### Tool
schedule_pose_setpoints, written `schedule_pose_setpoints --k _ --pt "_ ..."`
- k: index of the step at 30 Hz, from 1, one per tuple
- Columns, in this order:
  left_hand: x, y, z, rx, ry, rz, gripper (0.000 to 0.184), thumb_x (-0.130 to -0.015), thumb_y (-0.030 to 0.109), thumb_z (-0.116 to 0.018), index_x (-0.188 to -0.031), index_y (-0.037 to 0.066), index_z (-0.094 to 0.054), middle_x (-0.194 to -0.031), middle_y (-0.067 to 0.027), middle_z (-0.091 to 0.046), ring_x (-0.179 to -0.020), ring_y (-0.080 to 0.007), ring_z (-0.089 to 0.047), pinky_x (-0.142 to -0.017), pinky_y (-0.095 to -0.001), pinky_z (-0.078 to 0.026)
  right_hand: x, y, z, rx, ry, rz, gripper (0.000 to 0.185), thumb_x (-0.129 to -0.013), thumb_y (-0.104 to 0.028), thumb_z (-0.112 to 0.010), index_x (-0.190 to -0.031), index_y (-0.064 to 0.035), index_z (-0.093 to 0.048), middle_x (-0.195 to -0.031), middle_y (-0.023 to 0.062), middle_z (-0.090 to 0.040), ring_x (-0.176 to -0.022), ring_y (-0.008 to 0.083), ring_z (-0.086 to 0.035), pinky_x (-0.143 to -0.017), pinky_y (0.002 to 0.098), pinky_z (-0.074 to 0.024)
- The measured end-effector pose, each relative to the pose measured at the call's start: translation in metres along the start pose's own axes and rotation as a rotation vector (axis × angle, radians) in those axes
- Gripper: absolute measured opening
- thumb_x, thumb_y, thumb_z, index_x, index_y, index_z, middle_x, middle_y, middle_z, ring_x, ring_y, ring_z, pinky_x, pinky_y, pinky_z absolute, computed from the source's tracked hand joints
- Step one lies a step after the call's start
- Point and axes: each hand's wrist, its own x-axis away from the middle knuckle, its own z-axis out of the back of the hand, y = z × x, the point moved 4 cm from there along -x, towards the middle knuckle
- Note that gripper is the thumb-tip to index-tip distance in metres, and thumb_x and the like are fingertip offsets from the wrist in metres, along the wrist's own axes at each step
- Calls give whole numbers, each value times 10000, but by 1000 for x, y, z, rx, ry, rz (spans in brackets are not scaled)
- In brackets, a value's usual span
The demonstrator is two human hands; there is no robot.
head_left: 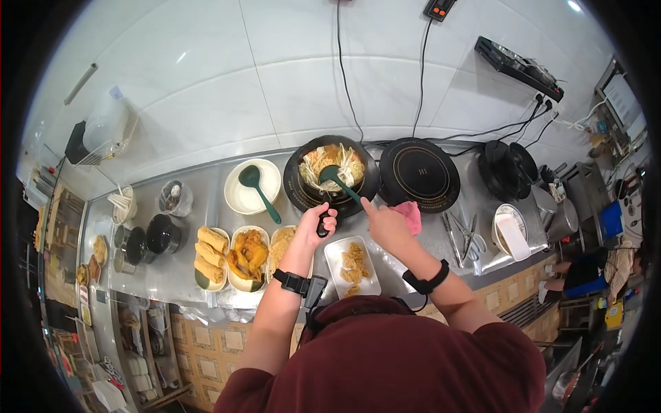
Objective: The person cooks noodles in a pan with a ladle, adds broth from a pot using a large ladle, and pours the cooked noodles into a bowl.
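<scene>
My left hand (318, 224) is wrapped round the black handle of a pan (303, 184) on the round black induction cooker (292, 193). Noodles (354, 167), pale strips and some orange-brown food lie in the pan. In my right hand (387, 226) is the handle of a dark green ladle (330, 173), its head down in the noodles. A second dark green ladle (250, 177) rests in a white bowl (235, 198) left of the pan. Nearest my forearms below is a white tray (332, 255) of golden fried pieces.
Plates of rolls (209, 256) and fried chicken (248, 256) stand at the left front. Right of the pan are another induction cooker (420, 175), a pink cloth (410, 216), tongs (469, 235) and stacked black pans (508, 168). Cables run down the wall.
</scene>
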Motion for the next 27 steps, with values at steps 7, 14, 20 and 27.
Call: schedule_pose_setpoints --k 7,14,20,27 --pt "3 -2 -1 -16 -12 9 143 -884 178 -427 -830 66 -355 -691 -24 -459 -485 -77 -379 -372 -199 -304 -54 23 -11 -257 112 -46 410 -771 -156 -520 -1179 -126 -486 -723 211 -595 -694 360 -592 -617 443 -478" --pt "1 -3 1 5 -27 35 167 -885 187 -428 -795 58 -371 -680 -11 -448 -480 -70 -372 -375 -198 -298 -66 30 -29 -386 160 -141 405 -773 -187 -540 -1171 -130 -488 -724 232 -589 -701 394 -580 -627 465 -469" --pt "0 -2 1 12 -3 26 148 -882 180 -435 -819 69 -361 -688 -18 -455 -477 -73 -370 -367 -198 -300 -14 9 3 -193 184 64 414 -767 -180 -541 -1174 -121 -495 -643 173 -588 -603 318 -586 -551 426 -467" --pt "1 -1 0 0 -10 -30 124 -875 152 -439 -868 91 -331 -693 -31 -457 -478 -73 -370 -358 -194 -300 19 5 21 12 145 100 433 -724 -103 -533 -1155 -70 -506 -605 129 -581 -556 285 -583 -495 403 -462"
